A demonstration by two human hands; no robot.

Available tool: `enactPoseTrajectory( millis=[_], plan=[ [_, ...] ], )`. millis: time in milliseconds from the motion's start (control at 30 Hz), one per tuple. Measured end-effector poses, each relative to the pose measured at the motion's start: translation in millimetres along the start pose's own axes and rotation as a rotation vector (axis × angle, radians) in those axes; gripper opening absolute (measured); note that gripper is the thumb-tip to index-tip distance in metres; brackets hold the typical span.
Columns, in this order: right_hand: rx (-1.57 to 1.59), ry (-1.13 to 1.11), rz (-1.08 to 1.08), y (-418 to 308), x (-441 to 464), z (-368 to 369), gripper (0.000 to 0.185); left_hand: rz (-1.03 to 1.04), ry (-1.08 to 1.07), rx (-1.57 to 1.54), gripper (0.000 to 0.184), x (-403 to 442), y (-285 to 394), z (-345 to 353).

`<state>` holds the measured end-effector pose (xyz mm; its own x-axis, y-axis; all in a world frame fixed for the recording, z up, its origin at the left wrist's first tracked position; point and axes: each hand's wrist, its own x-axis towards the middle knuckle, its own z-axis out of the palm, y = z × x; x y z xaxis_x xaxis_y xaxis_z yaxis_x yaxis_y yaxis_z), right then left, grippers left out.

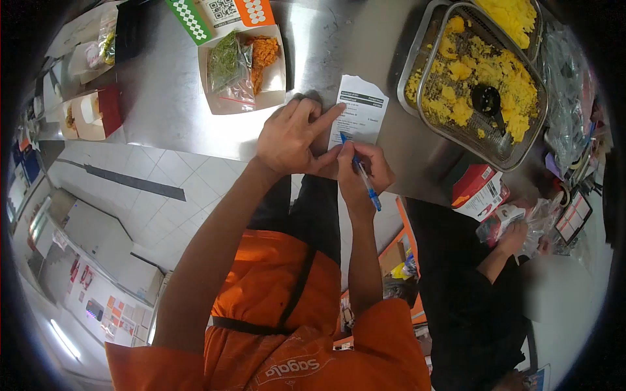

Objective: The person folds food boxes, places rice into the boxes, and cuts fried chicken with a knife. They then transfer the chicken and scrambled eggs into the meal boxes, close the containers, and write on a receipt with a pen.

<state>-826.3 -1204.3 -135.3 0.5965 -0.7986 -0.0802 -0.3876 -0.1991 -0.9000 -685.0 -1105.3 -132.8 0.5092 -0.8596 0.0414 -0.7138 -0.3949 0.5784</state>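
A printed paper receipt [362,98] lies on the steel table. My left hand [291,138] rests at its left side, index finger and thumb stretched onto the paper, the other fingers bent. Nothing is gripped in that hand. My right hand [370,171] is closed around a clear blue pen [365,177], whose blue tip touches or nearly touches the receipt's lower part. Beyond my left hand stands an open takeaway box [277,98] holding fried chicken [263,53], a bag of green shreds [225,64] and a small clear zip bag [242,91].
A wire-mesh tray [427,120] of yellow crumbly food with a black scoop [486,99] stands at right. Another person's hand [512,240] holds a plastic-wrapped item near a red-and-white box [479,189]. Another food box [107,111] sits at the table's left edge.
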Motion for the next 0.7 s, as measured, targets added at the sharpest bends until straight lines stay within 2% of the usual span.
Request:
enactPoseTrajectory(
  millis=[167,267,367,467,567,667,700],
  plan=[
    [-0.058,-0.045,-0.079,3,0,0,0.012,0.004,-0.007,-0.009,0.065,0,-1,-1],
    [0.042,0.086,0.087,-2,1,2,0.011,0.002,-0.009,0.0,0.065,1,0,-3],
    [-0.04,-0.035,-0.058,-4,7,1,0.009,-0.007,-0.02,-0.015,0.067,1,1,-3],
    [0.015,0.021,-0.016,-5,12,8,0.009,-0.01,-0.02,-0.021,0.068,2,0,-3],
    [-0.021,0.003,-0.124,0,15,9,0.01,-0.005,-0.008,-0.01,0.069,1,0,-3],
    [-0.028,0.011,-0.017,2,14,7,0.011,-0.004,-0.007,-0.022,0.069,1,-1,-3],
    [-0.025,0.003,-0.041,1,15,8,0.011,-0.003,-0.006,-0.022,0.07,1,-1,-3]
  ],
)
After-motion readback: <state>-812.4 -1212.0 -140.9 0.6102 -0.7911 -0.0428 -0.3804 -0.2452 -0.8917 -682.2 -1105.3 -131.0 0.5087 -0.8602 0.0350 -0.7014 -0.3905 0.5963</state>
